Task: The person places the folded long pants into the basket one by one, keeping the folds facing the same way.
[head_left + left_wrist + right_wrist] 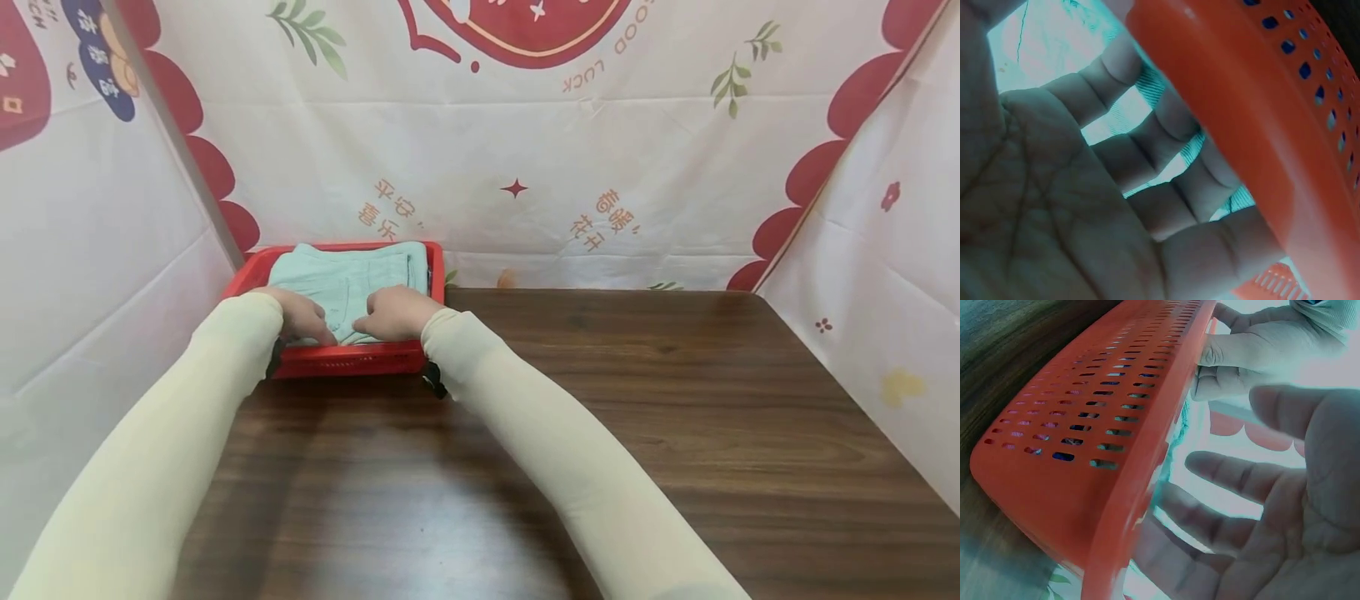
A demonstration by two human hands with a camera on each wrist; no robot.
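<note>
Sleeves: both arms reach toward 11 o'clock.
Left hand (300,315): fingers flat, released, on cloth (345,279).
Right hand (393,312): likewise.
Cloth: folded inside red basket (345,360), worktop (600,433) far-left corner.
Risk: pressing unevenly may rumple the fold or tip the basket.

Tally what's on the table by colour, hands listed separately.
Red basket: 1
Light green folded cloth, inside the basket: 1 pile, layers uncountable
Hands resting on the cloth: 2, left hand and right hand
Total: 2 things, 2 hands
</note>
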